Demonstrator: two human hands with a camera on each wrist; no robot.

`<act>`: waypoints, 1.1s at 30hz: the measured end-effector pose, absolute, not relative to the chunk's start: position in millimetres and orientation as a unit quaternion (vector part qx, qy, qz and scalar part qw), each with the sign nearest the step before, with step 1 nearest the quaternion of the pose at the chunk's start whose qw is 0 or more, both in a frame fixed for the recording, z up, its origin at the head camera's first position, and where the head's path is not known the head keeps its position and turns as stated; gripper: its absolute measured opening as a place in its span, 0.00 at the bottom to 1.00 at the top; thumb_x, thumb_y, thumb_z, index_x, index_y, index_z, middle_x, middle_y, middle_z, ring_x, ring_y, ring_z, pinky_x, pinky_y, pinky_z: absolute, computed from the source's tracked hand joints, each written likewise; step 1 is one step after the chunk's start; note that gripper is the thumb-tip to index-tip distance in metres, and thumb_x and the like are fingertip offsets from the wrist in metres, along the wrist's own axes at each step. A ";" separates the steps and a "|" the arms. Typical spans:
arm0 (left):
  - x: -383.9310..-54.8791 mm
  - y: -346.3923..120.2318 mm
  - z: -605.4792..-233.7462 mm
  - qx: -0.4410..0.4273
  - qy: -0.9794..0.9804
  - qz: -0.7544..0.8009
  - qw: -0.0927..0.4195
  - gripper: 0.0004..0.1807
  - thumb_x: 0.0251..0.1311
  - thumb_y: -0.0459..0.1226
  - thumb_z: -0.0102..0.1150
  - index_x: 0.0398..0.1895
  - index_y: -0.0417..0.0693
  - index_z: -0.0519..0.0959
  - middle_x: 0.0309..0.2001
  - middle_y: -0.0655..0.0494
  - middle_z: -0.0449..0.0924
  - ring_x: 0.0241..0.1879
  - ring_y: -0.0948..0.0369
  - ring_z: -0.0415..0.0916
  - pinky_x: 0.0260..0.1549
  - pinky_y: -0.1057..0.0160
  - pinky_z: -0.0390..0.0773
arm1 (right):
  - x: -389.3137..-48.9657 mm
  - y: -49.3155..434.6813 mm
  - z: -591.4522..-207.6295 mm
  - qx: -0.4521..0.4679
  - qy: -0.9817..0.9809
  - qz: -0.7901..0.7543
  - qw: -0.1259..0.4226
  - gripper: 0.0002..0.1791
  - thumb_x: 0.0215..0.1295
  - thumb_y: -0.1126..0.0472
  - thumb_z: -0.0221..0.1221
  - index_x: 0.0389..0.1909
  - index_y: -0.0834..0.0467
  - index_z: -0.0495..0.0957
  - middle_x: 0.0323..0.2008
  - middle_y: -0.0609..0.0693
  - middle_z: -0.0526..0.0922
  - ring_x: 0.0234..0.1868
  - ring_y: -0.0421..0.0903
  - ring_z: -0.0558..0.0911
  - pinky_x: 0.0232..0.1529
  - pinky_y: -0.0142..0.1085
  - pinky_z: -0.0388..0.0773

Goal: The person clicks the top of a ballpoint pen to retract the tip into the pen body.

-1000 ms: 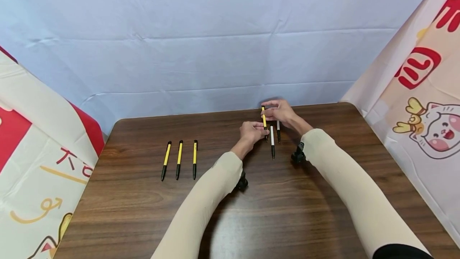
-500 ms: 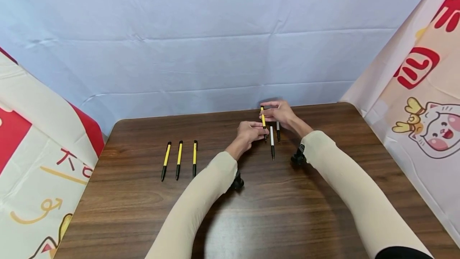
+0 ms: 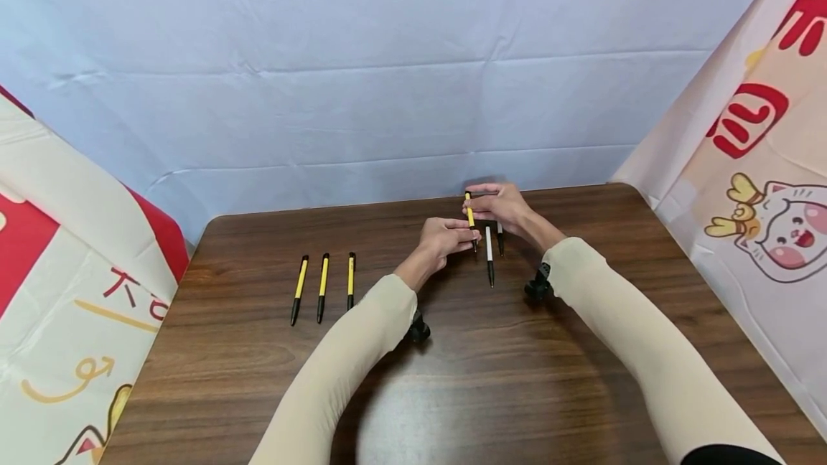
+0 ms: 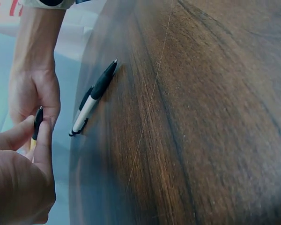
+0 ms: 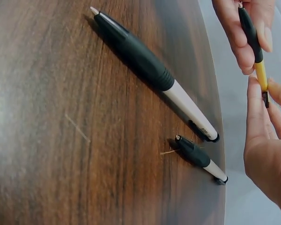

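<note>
Held pen: yellow-and-black ballpoint pen point(image 5: 257, 57), raised off the tabletop in front of me, toward the far edge, between the two hands; metal tip showing at its black end.
Left hand point(image 3: 446, 237): thumb and fingers pinch the pen's black grip section, near the tip.
Right hand point(image 3: 507, 205): fingers and thumb pinch the yellow barrel toward the clip end.
White pens: two, black grips toward the person. The nearer white pen point(image 3: 489, 257) lies just beside the hands; the farther white pen point(image 3: 500, 239) lies close by, partly hidden under the right hand in the head view.
Lettering on pen: small dark print beside the nearer white pen's clip, right wrist view; too small to read.
Yellow pens on table: row of three, well to the left, apart from one another: outer pen point(image 3: 299, 289), middle pen point(image 3: 323, 288), inner pen point(image 3: 351, 280); lower end of the inner one hidden by the left sleeve point(image 3: 349, 364).
Right cloth writing: large red characters, one inside a red outline point(image 3: 749, 120), cut off; cartoon cat point(image 3: 795, 228) below.
Left cloth writing: small red characters point(image 3: 121, 285), incomplete; orange curled arrow point(image 3: 71, 379) beneath.
Surface: dark wood-grain table point(image 3: 484, 393).
</note>
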State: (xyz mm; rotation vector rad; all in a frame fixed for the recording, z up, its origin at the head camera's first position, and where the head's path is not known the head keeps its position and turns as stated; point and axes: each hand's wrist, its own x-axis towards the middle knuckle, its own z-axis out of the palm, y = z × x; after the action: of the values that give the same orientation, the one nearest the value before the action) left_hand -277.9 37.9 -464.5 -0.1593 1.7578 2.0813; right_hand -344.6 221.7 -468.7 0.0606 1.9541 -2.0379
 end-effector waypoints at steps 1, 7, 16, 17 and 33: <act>-277.5 37.4 -463.9 -0.058 0.631 0.747 0.204 0.18 0.64 0.24 0.71 0.56 0.26 0.83 0.43 0.38 0.90 0.46 0.50 0.91 0.44 0.61 0.90 | -343.8 221.3 -467.8 0.020 0.682 -0.713 0.160 0.29 0.72 0.71 0.66 0.72 0.65 0.73 0.47 0.61 0.90 0.43 0.47 0.92 0.50 0.38 0.89; -276.4 34.3 -461.9 -0.048 0.632 0.746 0.203 0.18 0.64 0.24 0.70 0.56 0.24 0.82 0.43 0.38 0.90 0.46 0.51 0.91 0.44 0.61 0.90 | -341.9 218.6 -462.2 0.016 0.681 -0.714 0.162 0.30 0.71 0.72 0.66 0.72 0.67 0.73 0.46 0.61 0.91 0.41 0.47 0.92 0.47 0.37 0.90; -275.0 31.7 -462.3 -0.039 0.643 0.738 0.199 0.18 0.64 0.24 0.70 0.56 0.24 0.82 0.42 0.38 0.90 0.45 0.50 0.91 0.44 0.61 0.90 | -340.1 215.0 -459.9 0.013 0.685 -0.711 0.158 0.30 0.70 0.73 0.66 0.71 0.71 0.72 0.38 0.55 0.92 0.41 0.48 0.92 0.47 0.38 0.90; -274.8 31.5 -462.4 -0.040 0.643 0.739 0.198 0.18 0.63 0.24 0.71 0.56 0.24 0.82 0.42 0.37 0.90 0.45 0.50 0.91 0.43 0.61 0.90 | -339.9 214.6 -460.0 0.013 0.686 -0.710 0.159 0.30 0.70 0.73 0.66 0.71 0.71 0.72 0.39 0.55 0.92 0.41 0.48 0.92 0.47 0.38 0.90; -271.5 26.1 -466.9 -0.044 0.655 0.728 0.198 0.18 0.64 0.23 0.70 0.56 0.23 0.82 0.42 0.38 0.91 0.43 0.51 0.91 0.42 0.61 0.90 | -336.7 208.6 -466.1 0.012 0.690 -0.707 0.154 0.33 0.68 0.74 0.68 0.72 0.69 0.71 0.42 0.59 0.91 0.41 0.48 0.92 0.52 0.43 0.88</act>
State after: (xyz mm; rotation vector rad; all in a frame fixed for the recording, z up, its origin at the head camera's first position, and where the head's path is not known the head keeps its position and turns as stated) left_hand -271.5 26.1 -466.9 -0.1236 1.8321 2.0370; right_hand -336.7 208.6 -466.1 0.0352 1.9772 -2.0278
